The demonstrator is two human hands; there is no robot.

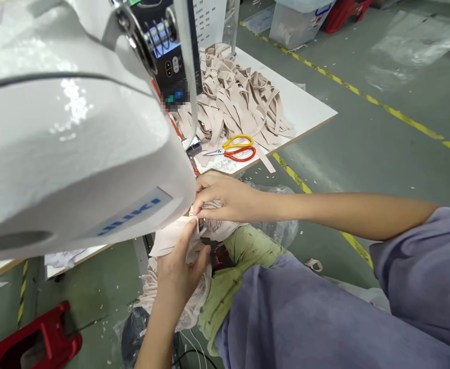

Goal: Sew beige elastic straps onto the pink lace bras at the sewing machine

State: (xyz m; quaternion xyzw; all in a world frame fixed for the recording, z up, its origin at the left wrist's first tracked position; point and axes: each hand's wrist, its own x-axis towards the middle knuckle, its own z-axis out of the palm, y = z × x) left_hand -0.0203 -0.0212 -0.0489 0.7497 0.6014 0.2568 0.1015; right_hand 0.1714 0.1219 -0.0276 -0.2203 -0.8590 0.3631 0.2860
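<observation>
A white sewing machine head fills the upper left and hides the needle area. Below its right end, my right hand has its fingers bent and pressed on pale beige fabric. My left hand lies on the same fabric, index finger pointing up to the seam area and thumb apart from it. Gathered folds of the fabric hang down beneath my left hand. Scissors with one yellow and one red handle rest on the white table, beside a heap of beige strips.
A control panel stands behind the machine. On the floor are a red stool at lower left, a clear plastic bin at the top and yellow-black tape. Clear plastic lies below the table edge.
</observation>
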